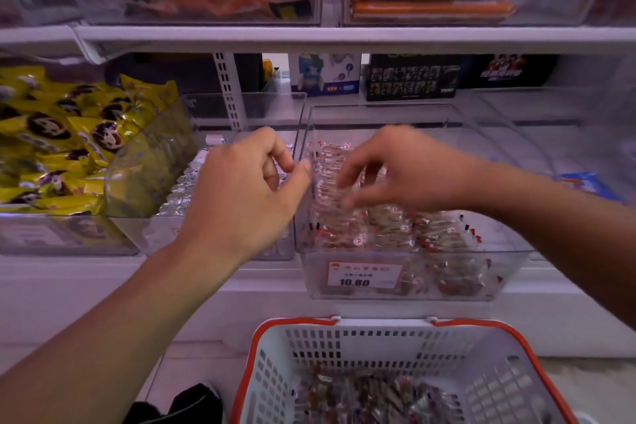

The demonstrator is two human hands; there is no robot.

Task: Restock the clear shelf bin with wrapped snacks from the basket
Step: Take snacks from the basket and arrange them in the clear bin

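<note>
While my left hand (247,189) curls beside the clear shelf bin (413,280), thumb tip touching its left wall and holding nothing, my right hand (389,169) reaches into it, blurred, fingers spread and bent over the stacked wrapped snacks (395,227); whether it grasps one I cannot tell. More lie in the basket (344,341) below.

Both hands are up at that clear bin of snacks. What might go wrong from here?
The right hand is blurred over the wrapped snacks, so a hasty move might knock some over the clear bin's low front. The left hand is at the bin's side wall and might shift it. The basket below might not catch them.
</note>
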